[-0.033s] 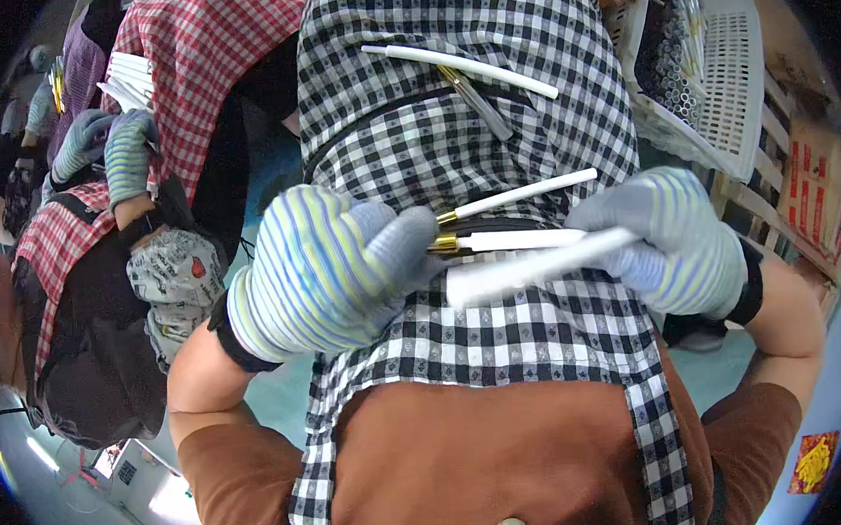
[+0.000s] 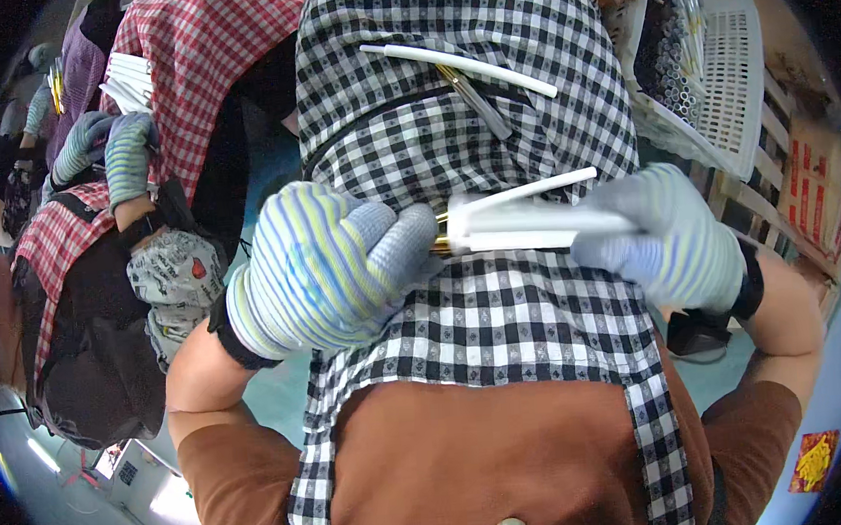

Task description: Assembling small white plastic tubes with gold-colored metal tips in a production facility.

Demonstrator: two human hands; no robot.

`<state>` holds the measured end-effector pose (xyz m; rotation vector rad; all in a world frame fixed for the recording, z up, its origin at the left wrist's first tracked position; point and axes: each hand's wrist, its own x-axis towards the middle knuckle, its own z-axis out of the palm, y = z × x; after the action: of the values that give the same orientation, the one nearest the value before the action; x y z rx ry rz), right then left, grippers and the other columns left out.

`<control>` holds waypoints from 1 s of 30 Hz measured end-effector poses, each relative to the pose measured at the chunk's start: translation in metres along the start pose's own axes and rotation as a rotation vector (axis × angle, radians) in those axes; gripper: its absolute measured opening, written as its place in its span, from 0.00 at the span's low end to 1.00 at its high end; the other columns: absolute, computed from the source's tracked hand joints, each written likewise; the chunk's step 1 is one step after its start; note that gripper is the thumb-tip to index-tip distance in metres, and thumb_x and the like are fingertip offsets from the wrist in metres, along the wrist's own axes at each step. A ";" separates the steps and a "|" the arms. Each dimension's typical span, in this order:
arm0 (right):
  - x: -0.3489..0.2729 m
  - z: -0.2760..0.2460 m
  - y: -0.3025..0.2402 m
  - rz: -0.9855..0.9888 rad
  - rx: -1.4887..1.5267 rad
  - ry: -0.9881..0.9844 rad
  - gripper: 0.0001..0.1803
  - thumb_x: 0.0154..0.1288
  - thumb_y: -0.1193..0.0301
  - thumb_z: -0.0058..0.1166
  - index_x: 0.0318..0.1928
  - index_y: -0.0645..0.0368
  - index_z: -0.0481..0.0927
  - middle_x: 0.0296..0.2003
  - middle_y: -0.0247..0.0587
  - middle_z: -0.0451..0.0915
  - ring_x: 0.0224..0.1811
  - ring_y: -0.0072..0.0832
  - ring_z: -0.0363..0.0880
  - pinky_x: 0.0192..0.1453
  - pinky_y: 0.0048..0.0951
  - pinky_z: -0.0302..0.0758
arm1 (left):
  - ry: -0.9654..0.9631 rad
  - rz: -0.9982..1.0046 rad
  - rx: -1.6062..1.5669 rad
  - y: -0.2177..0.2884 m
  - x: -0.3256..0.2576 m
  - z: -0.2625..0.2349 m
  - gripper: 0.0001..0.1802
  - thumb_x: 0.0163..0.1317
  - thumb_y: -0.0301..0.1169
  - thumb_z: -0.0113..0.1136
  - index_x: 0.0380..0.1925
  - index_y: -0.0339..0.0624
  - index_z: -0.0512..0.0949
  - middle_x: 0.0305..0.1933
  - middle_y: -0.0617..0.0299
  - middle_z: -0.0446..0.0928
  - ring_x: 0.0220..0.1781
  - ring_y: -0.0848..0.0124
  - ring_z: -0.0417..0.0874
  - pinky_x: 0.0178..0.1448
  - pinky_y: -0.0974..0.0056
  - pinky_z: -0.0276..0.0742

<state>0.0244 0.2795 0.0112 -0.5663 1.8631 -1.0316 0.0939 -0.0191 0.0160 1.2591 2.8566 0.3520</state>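
Note:
My left hand [image 2: 334, 263], in a striped knitted glove, is closed around the gold-collared ends of slim white sticks that look like paintbrush handles [image 2: 532, 190]. Any bristles are hidden in its fingers. In my gloved right hand [image 2: 664, 233] is another white handle [image 2: 538, 220], smeared by motion. Its left end lies close to the gold collars, over the held sticks; whether it touches them I cannot tell. On the checked apron [image 2: 481, 302] across my lap rest a loose white handle [image 2: 461, 65] and a gold-collared piece with a greyish clear tube [image 2: 478, 105].
A white plastic basket [image 2: 732, 80] full of clear tubes stands at the far right, beside wooden slats and a reddish-brown carton [image 2: 815, 185]. To my left sits a co-worker in a red checked apron [image 2: 195, 45], gloved hands [image 2: 125, 151] near a bunch of white sticks [image 2: 130, 80].
My right hand has swung the blurred white handle from below the held sticks up across them, level with the gold collars. The left hand has barely moved.

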 end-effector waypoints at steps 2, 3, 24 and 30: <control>0.000 0.001 0.001 0.211 0.207 -0.034 0.15 0.61 0.61 0.59 0.32 0.63 0.84 0.16 0.35 0.73 0.17 0.18 0.69 0.23 0.23 0.65 | 0.070 0.023 0.003 0.000 0.003 0.001 0.19 0.46 0.41 0.70 0.38 0.46 0.79 0.29 0.65 0.74 0.24 0.67 0.73 0.25 0.58 0.64; 0.003 0.001 0.002 0.276 0.403 -0.146 0.17 0.62 0.60 0.58 0.34 0.63 0.83 0.16 0.35 0.72 0.18 0.18 0.70 0.23 0.25 0.66 | 0.074 0.029 0.008 -0.001 0.004 0.002 0.19 0.46 0.41 0.70 0.38 0.46 0.79 0.29 0.65 0.74 0.24 0.67 0.73 0.25 0.58 0.64; 0.004 0.005 0.000 0.349 0.438 -0.204 0.16 0.64 0.60 0.56 0.34 0.62 0.82 0.18 0.30 0.73 0.20 0.14 0.69 0.25 0.21 0.66 | 0.059 0.034 -0.071 0.006 0.004 0.015 0.13 0.50 0.39 0.66 0.31 0.44 0.78 0.19 0.67 0.70 0.16 0.69 0.73 0.19 0.63 0.63; 0.016 0.004 0.000 -0.681 -0.583 0.262 0.14 0.59 0.64 0.57 0.40 0.61 0.81 0.18 0.34 0.72 0.17 0.28 0.70 0.22 0.29 0.65 | -0.272 -0.644 -1.164 0.003 0.015 0.005 0.17 0.64 0.43 0.57 0.32 0.39 0.80 0.17 0.63 0.70 0.16 0.73 0.67 0.24 0.68 0.62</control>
<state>0.0196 0.2663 0.0020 -1.5495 2.2750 -0.9961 0.0866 -0.0054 0.0126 0.1416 1.9729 1.3540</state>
